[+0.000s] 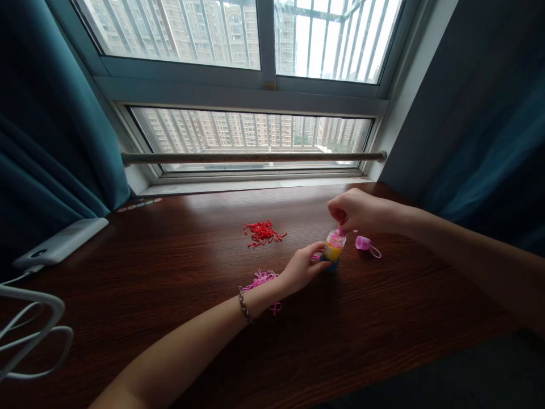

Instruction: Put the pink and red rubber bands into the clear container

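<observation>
My left hand is closed around a small clear jar that stands on the table, with pink, yellow and blue contents in layers. Above its open mouth, my right hand pinches something pink, likely small bands, at the rim; the fingertips partly hide it. Right of the jar lies a pink cap with a loop. A heap of pink bands is partly covered by my left wrist. Farther back sits a pile of red bands.
The brown wooden table runs up to a barred window. On the left lie a white power bank and its coiled white cable. Blue curtains hang at the sides.
</observation>
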Motion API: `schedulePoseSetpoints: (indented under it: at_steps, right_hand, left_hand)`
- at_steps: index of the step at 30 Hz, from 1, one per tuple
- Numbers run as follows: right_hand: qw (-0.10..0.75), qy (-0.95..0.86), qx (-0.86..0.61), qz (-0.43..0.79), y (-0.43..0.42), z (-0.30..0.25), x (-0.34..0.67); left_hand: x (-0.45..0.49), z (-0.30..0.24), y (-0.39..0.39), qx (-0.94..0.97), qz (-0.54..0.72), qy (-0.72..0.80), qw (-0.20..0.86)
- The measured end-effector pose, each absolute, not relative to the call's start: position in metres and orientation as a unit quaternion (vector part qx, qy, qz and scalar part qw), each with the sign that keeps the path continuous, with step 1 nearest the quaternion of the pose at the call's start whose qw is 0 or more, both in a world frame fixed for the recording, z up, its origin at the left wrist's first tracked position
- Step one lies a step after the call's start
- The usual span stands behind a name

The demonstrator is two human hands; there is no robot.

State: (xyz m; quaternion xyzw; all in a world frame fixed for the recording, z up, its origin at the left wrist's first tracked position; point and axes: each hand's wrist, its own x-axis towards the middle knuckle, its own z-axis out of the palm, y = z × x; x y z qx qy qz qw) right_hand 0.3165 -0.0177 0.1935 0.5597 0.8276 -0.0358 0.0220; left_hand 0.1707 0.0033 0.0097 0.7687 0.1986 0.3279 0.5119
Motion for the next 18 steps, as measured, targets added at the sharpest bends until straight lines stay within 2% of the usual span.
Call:
schedulePoseSetpoints:
  at_steps: [7,13,18]
  right_hand:
    - [0.022,0.856,0.515,-0.04,-0.009,0.178,0.319]
    - [0.069,0.885,0.458,-0.045,-0.009,0.179,0.32]
    - [0.024,0.856,0.517,-0.017,-0.017,0.192,0.316]
  left_hand:
    - [0.17,0.012,0.003,0.758,0.322,0.192,0.534]
    - [0.17,0.011,0.003,0.763,0.317,0.191,0.53]
    - [0.17,0.01,0.003,0.759,0.319,0.186,0.536]
